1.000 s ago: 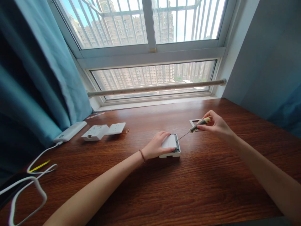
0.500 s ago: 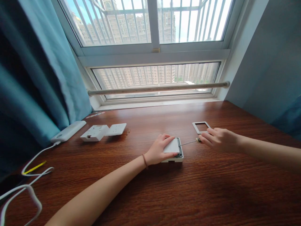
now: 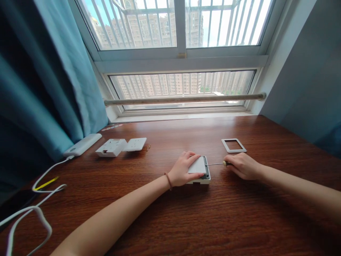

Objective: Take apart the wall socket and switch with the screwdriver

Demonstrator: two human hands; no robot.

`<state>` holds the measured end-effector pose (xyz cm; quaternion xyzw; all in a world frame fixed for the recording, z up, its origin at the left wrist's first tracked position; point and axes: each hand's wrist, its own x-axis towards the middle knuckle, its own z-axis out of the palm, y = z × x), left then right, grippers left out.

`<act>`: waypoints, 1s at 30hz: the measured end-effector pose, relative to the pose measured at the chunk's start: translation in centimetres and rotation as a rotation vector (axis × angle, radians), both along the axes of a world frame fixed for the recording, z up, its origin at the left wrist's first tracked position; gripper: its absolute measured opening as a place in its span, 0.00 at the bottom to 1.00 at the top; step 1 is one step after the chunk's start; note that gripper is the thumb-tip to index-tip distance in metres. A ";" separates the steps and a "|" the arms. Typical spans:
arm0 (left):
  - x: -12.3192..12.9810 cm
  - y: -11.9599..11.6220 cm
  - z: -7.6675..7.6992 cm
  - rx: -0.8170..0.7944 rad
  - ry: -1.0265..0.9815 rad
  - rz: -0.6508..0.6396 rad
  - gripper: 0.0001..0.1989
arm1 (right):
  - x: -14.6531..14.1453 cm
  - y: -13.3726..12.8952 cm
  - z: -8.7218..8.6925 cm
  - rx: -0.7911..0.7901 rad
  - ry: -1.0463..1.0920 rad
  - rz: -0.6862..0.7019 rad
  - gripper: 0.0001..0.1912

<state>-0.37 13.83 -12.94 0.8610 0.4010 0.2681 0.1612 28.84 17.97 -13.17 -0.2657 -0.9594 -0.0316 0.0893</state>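
A white wall switch (image 3: 197,166) with a grey inner frame sits on its white box at the middle of the table. My left hand (image 3: 183,169) grips it from the left, fingers on the far side and thumb along the near side. My right hand (image 3: 243,166) is closed round the dark handle of a screwdriver (image 3: 215,164). The shaft lies nearly level, and its tip meets the right edge of the switch. Just beyond my right hand lies a white square frame (image 3: 234,151), flat on the table.
Back left on the brown wooden table (image 3: 160,220) are a white socket box (image 3: 110,148), a socket panel (image 3: 135,144) and small screws (image 3: 148,147). Farther left lie a white power strip (image 3: 83,144), its looping cable (image 3: 39,209) and a yellow stick (image 3: 48,183). A curtain hangs behind.
My right hand has come slightly nearer and lower, away from the square frame, leaving the screwdriver more level. The whole view has shifted a little; my left hand keeps its grip.
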 end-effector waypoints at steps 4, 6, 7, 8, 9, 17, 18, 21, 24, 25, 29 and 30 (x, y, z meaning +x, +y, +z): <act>0.0 -0.2 0.1 -0.011 -0.016 0.012 0.32 | -0.4 -1.0 -1.0 -0.143 0.137 -0.106 0.08; -0.1 -0.2 0.1 -0.017 -0.024 0.012 0.32 | -0.5 -1.4 -1.1 -0.188 0.170 -0.134 0.09; -0.1 -0.2 0.1 -0.020 -0.028 0.010 0.32 | -0.5 -1.6 -1.1 -0.207 0.176 -0.142 0.10; -0.1 -0.2 0.1 -0.024 -0.032 0.009 0.32 | -0.5 -1.7 -1.0 -0.226 0.179 -0.149 0.10; -0.2 -0.2 0.1 -0.028 -0.035 0.007 0.32 | -0.4 -1.8 -0.9 -0.245 0.182 -0.156 0.10; -0.4 -0.3 0.2 -0.051 -0.035 -0.024 0.31 | -0.9 -2.7 0.2 -0.690 0.277 -0.216 0.17; -0.4 -0.3 0.2 -0.050 -0.037 -0.027 0.31 | -1.0 -2.8 0.2 -0.719 0.288 -0.230 0.18; -0.6 -0.5 0.3 -0.046 -0.064 -0.037 0.32 | -1.6 -3.4 0.0 -0.647 0.330 -0.258 0.18; -0.5 -0.9 0.2 -0.070 -0.123 -0.103 0.32 | -2.2 -4.2 -0.2 -0.568 0.407 -0.247 0.17; -0.4 -1.0 0.2 -0.074 -0.141 -0.127 0.33 | -2.4 -4.5 -0.2 -0.562 0.423 -0.241 0.16; 0.1 -1.4 0.1 -0.057 -0.176 -0.109 0.32 | -2.5 -5.0 -0.1 -0.548 0.465 -0.248 0.16; 0.1 -1.4 0.0 -0.058 -0.181 -0.083 0.31 | -2.4 -5.0 0.0 -0.544 0.495 -0.258 0.16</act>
